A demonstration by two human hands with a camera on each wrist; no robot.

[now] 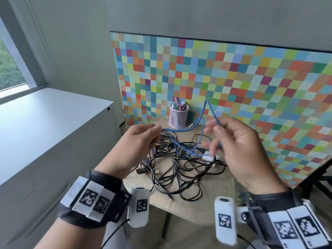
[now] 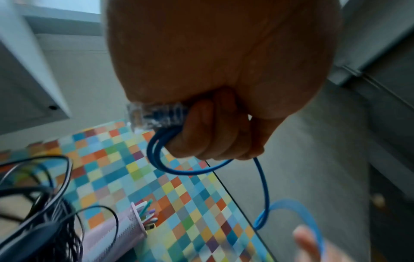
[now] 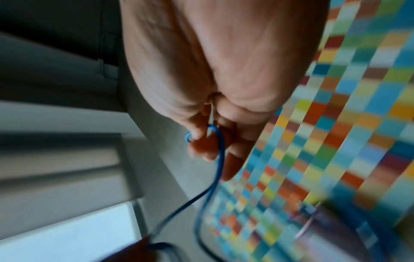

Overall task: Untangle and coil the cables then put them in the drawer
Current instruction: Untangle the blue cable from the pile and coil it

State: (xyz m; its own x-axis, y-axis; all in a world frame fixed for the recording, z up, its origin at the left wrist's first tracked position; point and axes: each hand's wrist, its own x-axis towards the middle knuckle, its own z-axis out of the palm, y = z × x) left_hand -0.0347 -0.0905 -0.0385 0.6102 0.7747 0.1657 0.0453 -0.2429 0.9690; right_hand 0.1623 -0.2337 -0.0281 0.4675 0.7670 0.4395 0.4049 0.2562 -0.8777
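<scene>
A tangle of black cables (image 1: 177, 169) lies on a small round wooden table (image 1: 212, 200). A blue network cable (image 1: 203, 115) rises out of it in a tall loop. My left hand (image 1: 142, 139) grips blue loops (image 2: 179, 168) together with the clear plug (image 2: 154, 117) of that cable. My right hand (image 1: 231, 141) pinches another stretch of the blue cable (image 3: 220, 152) between thumb and fingers, held above the pile. A white adapter (image 1: 208, 157) lies in the tangle under my right hand. No drawer is open in any view.
A pink mesh pen cup (image 1: 178, 115) stands at the back of the table. A multicoloured checkered board (image 1: 251, 87) stands behind and to the right. A grey cabinet (image 1: 50, 133) stands to the left under a window.
</scene>
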